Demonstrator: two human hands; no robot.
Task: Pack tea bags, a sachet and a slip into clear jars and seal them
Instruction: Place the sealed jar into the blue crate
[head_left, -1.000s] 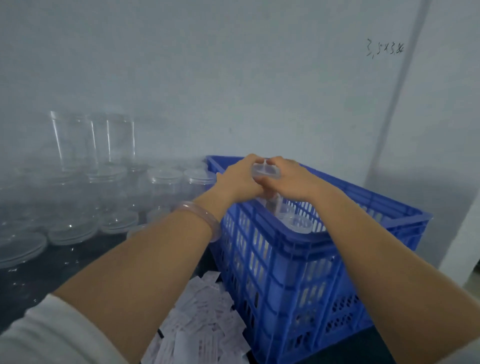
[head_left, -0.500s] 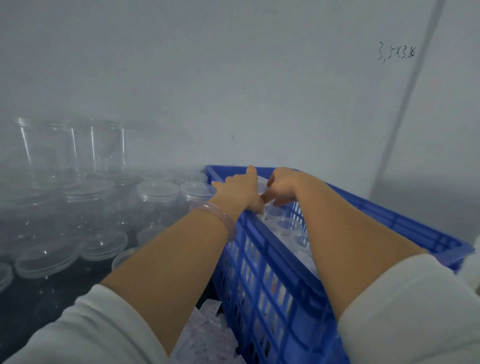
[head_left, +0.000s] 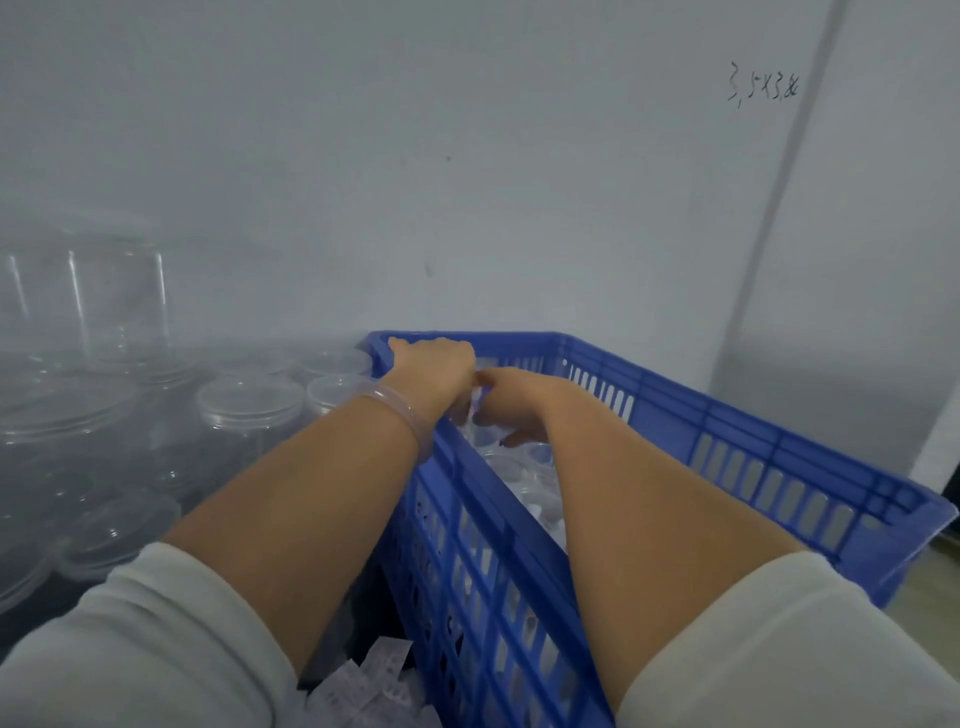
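Long-sleeved top, off-white, soft and matte. My left sleeve (head_left: 145, 639) ends short of the elbow, the cuff bunched in loose, shallow folds; my right sleeve (head_left: 779, 644) ends at about the same height, its edge thick and rounded. Forearms bare below both cuffs. On my left wrist a bangle (head_left: 402, 415): translucent, faintly pink, smooth and glossy, one plain ring. Left hand (head_left: 434, 366) and right hand (head_left: 511, 415) bare.

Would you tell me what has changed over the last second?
Both hands lowered the clear jar they held above the blue crate into it. The left hand now lies at its far corner, the right hand among the jars inside; their grip is hidden. The lidded jars beside it stayed.
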